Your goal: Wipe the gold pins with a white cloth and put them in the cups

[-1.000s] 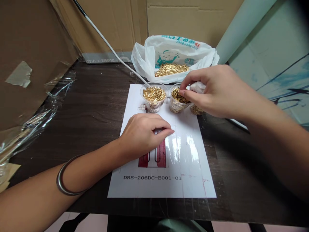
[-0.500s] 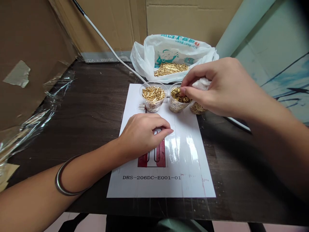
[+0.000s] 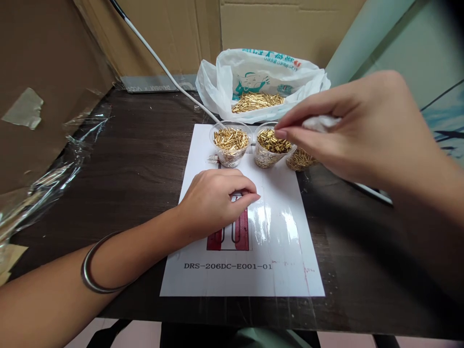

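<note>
My left hand rests curled on a white printed sheet, its fingertips pressed on a dark red fixture that it partly hides. My right hand hovers above the middle clear cup of small brass pins, thumb and forefinger pinched together. A white wad is tucked in its palm. Whether a pin sits in the pinch is too small to see. A second cup of pins stands to the left, and a third cup shows partly under my right hand.
A white plastic bag heaped with more brass pins lies behind the cups. A white cable runs diagonally across the dark table. Cardboard walls stand at the back and left, with crumpled clear film along the left edge.
My right hand has risen from the middle cup and moved right and toward the camera, fingers still pinched. The left hand has stayed put on the fixture.
</note>
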Available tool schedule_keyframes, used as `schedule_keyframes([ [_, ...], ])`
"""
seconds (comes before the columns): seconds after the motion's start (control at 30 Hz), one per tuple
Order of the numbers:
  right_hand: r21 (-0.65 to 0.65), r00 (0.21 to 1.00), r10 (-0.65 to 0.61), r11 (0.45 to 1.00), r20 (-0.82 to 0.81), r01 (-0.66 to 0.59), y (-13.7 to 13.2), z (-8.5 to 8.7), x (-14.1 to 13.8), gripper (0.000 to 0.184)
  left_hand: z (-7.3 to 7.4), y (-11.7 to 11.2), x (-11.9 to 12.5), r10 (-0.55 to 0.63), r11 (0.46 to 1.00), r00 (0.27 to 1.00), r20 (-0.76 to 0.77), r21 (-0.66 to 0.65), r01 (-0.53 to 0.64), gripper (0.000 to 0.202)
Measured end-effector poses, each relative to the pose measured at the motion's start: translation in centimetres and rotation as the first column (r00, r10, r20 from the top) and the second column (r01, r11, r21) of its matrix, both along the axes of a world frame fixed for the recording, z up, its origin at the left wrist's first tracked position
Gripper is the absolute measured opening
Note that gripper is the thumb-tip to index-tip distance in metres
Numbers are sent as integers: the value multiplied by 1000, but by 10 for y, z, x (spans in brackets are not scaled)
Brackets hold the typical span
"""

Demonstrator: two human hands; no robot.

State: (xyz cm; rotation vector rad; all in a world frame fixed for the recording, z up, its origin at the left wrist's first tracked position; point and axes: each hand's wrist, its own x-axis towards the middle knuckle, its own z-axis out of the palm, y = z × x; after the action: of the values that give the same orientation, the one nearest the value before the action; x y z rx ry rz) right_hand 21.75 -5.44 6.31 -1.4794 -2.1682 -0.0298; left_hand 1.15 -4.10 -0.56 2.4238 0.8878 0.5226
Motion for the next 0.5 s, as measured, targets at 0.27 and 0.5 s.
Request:
schedule_keyframes([
  [0.27, -186, 960, 141, 964, -242, -189, -33, -46, -15, 10, -5, 0, -1, -14, 999, 999, 37, 42, 12, 13],
  [0.5, -326, 918, 30, 930, -396, -171, -32, -73, -20, 13, -7, 0, 0, 3, 999, 999, 53, 54, -6, 16],
])
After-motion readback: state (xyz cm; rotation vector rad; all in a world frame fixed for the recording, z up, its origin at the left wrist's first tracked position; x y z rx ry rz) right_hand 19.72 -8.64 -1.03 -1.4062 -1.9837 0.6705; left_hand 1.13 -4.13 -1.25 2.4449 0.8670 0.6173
